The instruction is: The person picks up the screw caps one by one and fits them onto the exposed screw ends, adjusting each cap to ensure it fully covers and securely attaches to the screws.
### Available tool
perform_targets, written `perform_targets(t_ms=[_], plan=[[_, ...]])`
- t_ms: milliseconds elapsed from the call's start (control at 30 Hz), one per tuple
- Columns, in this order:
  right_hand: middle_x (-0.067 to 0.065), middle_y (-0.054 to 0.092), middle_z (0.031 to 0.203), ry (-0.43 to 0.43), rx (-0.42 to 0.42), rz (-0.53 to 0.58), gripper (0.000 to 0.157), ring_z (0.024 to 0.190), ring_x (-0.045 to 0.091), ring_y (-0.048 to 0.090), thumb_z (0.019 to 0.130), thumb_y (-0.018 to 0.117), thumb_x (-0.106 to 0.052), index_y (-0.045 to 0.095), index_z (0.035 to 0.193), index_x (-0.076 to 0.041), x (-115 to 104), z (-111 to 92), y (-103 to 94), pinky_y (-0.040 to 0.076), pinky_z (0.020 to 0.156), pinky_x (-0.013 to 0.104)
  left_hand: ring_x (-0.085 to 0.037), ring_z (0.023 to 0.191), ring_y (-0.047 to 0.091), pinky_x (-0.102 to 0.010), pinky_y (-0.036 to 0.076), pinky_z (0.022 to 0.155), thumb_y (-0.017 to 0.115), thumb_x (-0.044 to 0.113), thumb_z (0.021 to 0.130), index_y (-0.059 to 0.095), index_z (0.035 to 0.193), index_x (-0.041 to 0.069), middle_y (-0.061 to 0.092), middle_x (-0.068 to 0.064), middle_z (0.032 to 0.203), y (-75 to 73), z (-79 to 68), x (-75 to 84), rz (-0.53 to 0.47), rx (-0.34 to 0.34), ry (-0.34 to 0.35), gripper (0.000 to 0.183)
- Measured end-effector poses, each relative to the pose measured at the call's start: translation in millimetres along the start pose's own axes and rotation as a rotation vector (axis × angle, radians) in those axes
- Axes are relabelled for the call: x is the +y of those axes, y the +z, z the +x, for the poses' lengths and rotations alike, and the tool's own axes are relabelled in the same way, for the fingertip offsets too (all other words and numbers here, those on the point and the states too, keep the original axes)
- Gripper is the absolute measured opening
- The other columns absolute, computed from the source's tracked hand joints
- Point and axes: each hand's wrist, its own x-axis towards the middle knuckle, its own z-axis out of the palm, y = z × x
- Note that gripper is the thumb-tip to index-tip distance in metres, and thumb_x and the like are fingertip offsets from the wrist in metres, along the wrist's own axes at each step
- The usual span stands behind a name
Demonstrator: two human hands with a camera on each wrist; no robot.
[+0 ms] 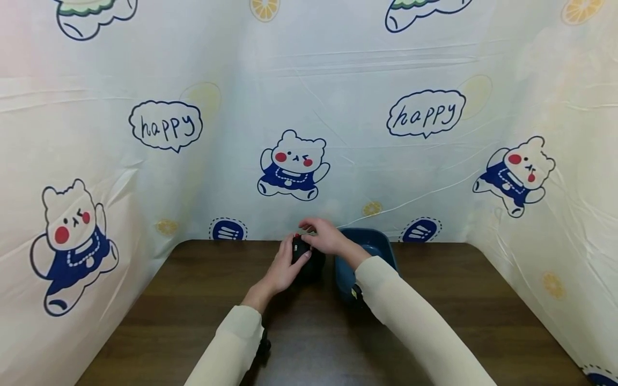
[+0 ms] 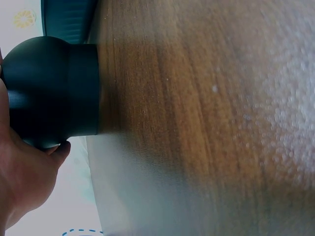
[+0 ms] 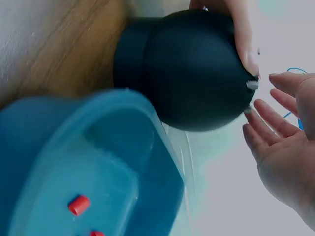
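Note:
A black rounded object (image 3: 197, 69) with a flat, collar-like base stands on the table. My left hand (image 1: 285, 265) grips it around its upper part, the thumb on one side and fingers on the other. In the left wrist view, part of that hand (image 2: 27, 169) curls under the black body (image 2: 44, 93). A small pale piece (image 3: 252, 85) sits near its top, and a bit of red (image 1: 296, 236) shows there in the head view. My right hand (image 1: 324, 236) is beside the top, its fingers (image 3: 275, 118) spread and loosely bent, with nothing visibly held.
A blue plastic bin (image 1: 345, 273) stands right of the black object, close beside it. Small red cylindrical pieces (image 3: 79, 205) lie inside the bin. The brown wooden table (image 1: 193, 321) ends at a pale printed curtain (image 1: 357, 177) at the back and sides.

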Motion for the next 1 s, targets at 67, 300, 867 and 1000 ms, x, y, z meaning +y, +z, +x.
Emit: perform_targets(t_ms=[67, 300, 867, 1000], plan=[[0.016, 0.063, 0.136, -0.003, -0.007, -0.020, 0.032, 0.122, 0.031, 0.060, 0.103, 0.061, -0.014, 0.062, 0.134, -0.006, 1.0, -2.7, -4.5, 0.048, 0.106, 0.047, -0.034, 0.142, 0.036, -0.058, 0.032, 0.117, 0.049, 0.061, 0.102, 0.011, 0.164, 0.013, 0.020, -0.013, 0.165, 0.2, 0.3, -0.2, 0.002, -0.002, -0.004, 0.087], [0.014, 0.064, 0.132, -0.007, -0.011, -0.080, 0.030, 0.119, 0.029, 0.061, 0.102, 0.063, -0.015, 0.064, 0.130, -0.005, 7.2, -9.4, -19.3, 0.049, 0.103, 0.046, -0.033, 0.142, 0.035, -0.057, 0.031, 0.118, 0.047, 0.068, 0.099, 0.011, 0.163, 0.016, 0.020, -0.011, 0.165, -0.9, 2.2, -1.1, 0.005, -0.010, -0.020, 0.091], [0.015, 0.065, 0.127, 0.000, -0.004, -0.141, 0.027, 0.116, 0.033, 0.062, 0.101, 0.064, -0.014, 0.066, 0.126, -0.004, 28.3, -32.3, -44.2, 0.051, 0.100, 0.046, -0.034, 0.142, 0.035, -0.061, 0.029, 0.118, 0.049, 0.069, 0.098, 0.012, 0.163, 0.017, 0.020, -0.010, 0.165, -0.3, 1.3, -0.2, -0.001, -0.011, -0.021, 0.092], [0.017, 0.065, 0.127, -0.012, -0.007, -0.160, 0.028, 0.114, 0.034, 0.064, 0.100, 0.065, -0.014, 0.065, 0.125, -0.002, 35.2, -37.8, -46.2, 0.052, 0.099, 0.046, -0.034, 0.143, 0.034, -0.061, 0.029, 0.118, 0.048, 0.070, 0.098, 0.012, 0.163, 0.017, 0.019, -0.010, 0.165, 0.5, 1.8, -0.4, 0.006, -0.016, -0.031, 0.091]])
